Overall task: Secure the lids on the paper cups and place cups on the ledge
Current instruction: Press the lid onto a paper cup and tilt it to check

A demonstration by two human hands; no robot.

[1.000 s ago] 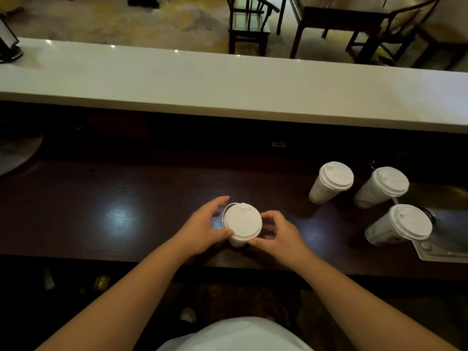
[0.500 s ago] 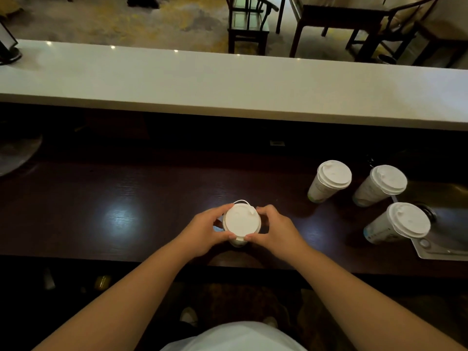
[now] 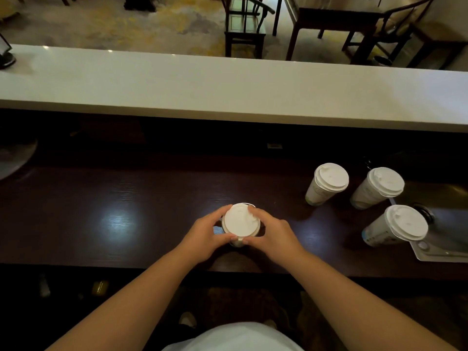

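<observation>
A paper cup with a white lid (image 3: 239, 221) stands on the dark wooden counter (image 3: 126, 198) right in front of me. My left hand (image 3: 203, 235) curls round the lid's left rim, thumb at the near edge. My right hand (image 3: 272, 234) grips the right rim, one finger lying over the lid's top edge. The cup's body is mostly hidden under the lid and both hands. Three more lidded paper cups (image 3: 326, 183) (image 3: 378, 187) (image 3: 396, 225) stand at the right. The long white ledge (image 3: 228, 89) runs across behind the counter.
A metal sink tray (image 3: 445, 252) sits at the far right edge beside the nearest cup. A dark stand (image 3: 6, 57) rests on the ledge's left end. Chairs (image 3: 244, 26) and a table (image 3: 336, 19) stand on the floor beyond the ledge.
Both hands closed in tighter round the lid. The lid, which sat skewed on the cup, now lies closer over the rim, and my right fingers moved up onto its top edge.
</observation>
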